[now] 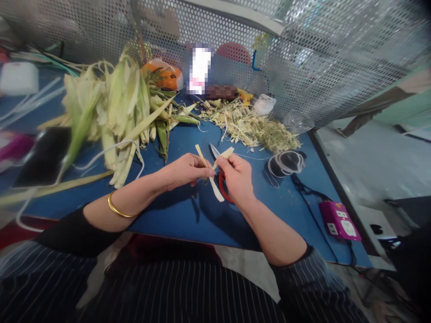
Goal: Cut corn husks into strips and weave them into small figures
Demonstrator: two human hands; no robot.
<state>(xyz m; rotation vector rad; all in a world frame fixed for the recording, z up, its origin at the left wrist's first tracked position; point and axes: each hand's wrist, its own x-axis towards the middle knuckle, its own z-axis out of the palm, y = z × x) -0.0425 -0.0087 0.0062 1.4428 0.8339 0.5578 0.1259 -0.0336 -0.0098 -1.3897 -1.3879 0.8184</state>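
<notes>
Over the front middle of the blue table, my left hand (190, 169) pinches pale strips of corn husk (217, 190) between thumb and fingers. One strip runs from above the fingertips down toward me, and another crosses it. My right hand (237, 177) is closed around red-handled scissors (221, 181), whose blades point up and away from me. Its thumb and finger also press on the crossing strip of husk (227, 153). The fingertips of both hands are close together. My right palm hides part of the scissor handles.
A large bundle of corn husks (117, 103) lies at the left back. Husk scraps (249, 123) are heaped along the mesh screen (296, 67). At the right are a black spool with white cord (286, 163) and a purple power socket box (340, 220). A dark tablet-like panel (43, 157) lies left.
</notes>
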